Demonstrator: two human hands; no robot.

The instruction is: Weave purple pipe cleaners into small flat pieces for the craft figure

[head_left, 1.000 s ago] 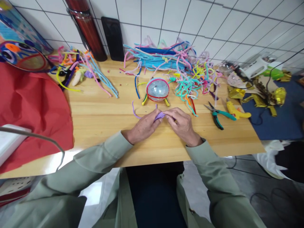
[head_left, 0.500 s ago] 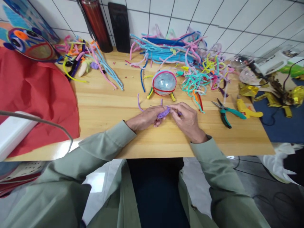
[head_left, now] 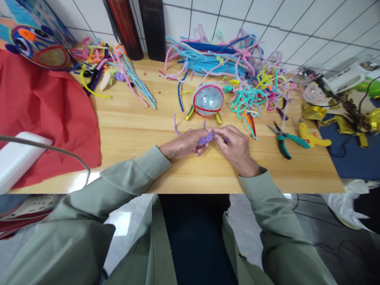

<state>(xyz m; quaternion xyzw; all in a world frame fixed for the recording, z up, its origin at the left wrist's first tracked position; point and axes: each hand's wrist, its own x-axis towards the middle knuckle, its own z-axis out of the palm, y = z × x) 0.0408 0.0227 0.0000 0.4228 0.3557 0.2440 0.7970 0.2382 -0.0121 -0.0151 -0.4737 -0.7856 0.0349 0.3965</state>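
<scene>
Between my two hands, over the front of the wooden table, is a purple pipe cleaner bent into a small flat coil. My left hand is closed around its left side. Thumb and forefinger of my right hand pinch its right end, and a bit of purple shows under the fingers. A loose purple pipe cleaner lies just left of the hands. Beyond them stands a clear plastic ball banded with red and pink pipe cleaners, on yellow and green legs.
Behind the ball lies a heap of pipe cleaners. At the right are pliers with teal handles and a yellow glue gun. A red cloth and a white box with a cable cover the left. A dark red flask stands behind.
The view has shifted slightly, so the table appears a little higher. Both hands keep their grip on the purple pipe cleaner, with only small finger movement.
</scene>
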